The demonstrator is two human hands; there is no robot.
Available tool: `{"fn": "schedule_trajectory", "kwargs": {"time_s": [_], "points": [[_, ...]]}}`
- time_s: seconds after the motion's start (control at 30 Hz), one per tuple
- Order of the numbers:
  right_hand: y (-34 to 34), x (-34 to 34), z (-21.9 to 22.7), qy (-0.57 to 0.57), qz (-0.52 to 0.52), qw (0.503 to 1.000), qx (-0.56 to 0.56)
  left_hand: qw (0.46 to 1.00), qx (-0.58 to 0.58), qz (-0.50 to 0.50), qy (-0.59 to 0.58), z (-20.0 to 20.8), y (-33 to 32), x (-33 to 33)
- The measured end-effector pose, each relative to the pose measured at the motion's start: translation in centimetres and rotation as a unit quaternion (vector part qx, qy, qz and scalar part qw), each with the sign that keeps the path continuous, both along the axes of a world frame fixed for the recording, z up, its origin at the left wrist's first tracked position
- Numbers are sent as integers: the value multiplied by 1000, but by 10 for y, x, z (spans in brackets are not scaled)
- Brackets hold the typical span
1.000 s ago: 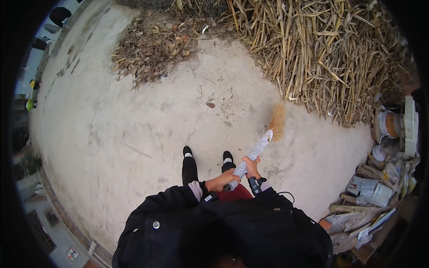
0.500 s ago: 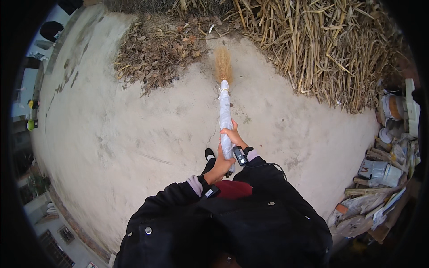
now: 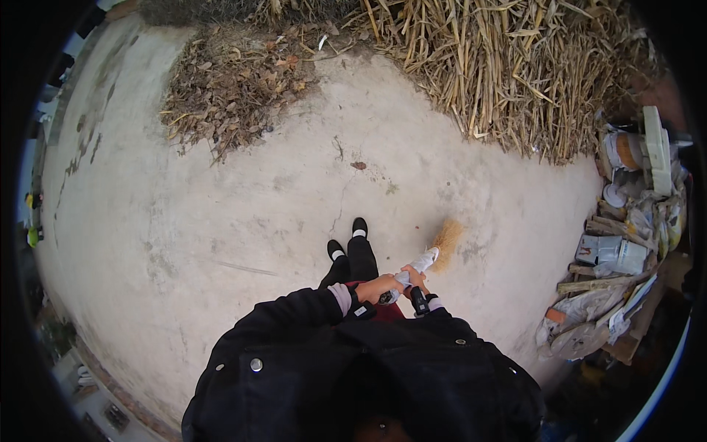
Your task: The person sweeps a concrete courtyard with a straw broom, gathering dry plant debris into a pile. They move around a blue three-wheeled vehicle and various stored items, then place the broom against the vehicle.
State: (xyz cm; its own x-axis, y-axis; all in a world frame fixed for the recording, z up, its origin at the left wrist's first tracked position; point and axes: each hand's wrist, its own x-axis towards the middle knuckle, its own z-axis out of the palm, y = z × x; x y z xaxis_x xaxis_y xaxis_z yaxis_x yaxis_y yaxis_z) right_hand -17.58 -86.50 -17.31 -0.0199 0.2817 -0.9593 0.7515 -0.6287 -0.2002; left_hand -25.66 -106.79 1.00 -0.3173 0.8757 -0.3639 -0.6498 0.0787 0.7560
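Observation:
A broom (image 3: 446,243) with straw-coloured bristles and a handle wrapped in whitish plastic slants from my waist out to the right. My left hand (image 3: 379,287) is closed round the handle near its butt end. Farther along, toward the bristles, my right hand (image 3: 415,279) grips the same handle. The bristle head is over the concrete floor (image 3: 243,199), to the right of my feet; whether it touches the ground I cannot tell. Small dark bits and a single brown leaf (image 3: 359,166) lie on the concrete ahead of my shoes (image 3: 359,225).
Dry leaves (image 3: 228,88) lie heaped at the far left. Beside them, a large stack of dry corn stalks (image 3: 508,74) fills the far right. Along the right edge stands clutter: wood pieces (image 3: 600,286), a whitish bucket (image 3: 631,259), plastic sheets and an orange brick (image 3: 555,315).
The broom has swung from pointing straight ahead near the leaf heap to low on the right, close to my body. Both hands stay on its handle. My second shoe has come into view.

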Motion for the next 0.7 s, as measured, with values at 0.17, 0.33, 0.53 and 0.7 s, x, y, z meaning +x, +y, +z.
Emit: {"fn": "schedule_trajectory", "kwargs": {"time_s": [0.17,0.33,0.53,0.7], "points": [[-137,-67,-16,114,117,978,-133,905,-220,257,-259,17,-77,-16],[-225,-159,67,284,194,913,-218,864,-323,374,-99,63,-104,-25],[-180,-190,155,365,194,904,-107,896,-281,342,43,78,-68,-25],[-101,-176,137,295,123,947,11,946,-174,241,-132,65,-36,-56]]}}
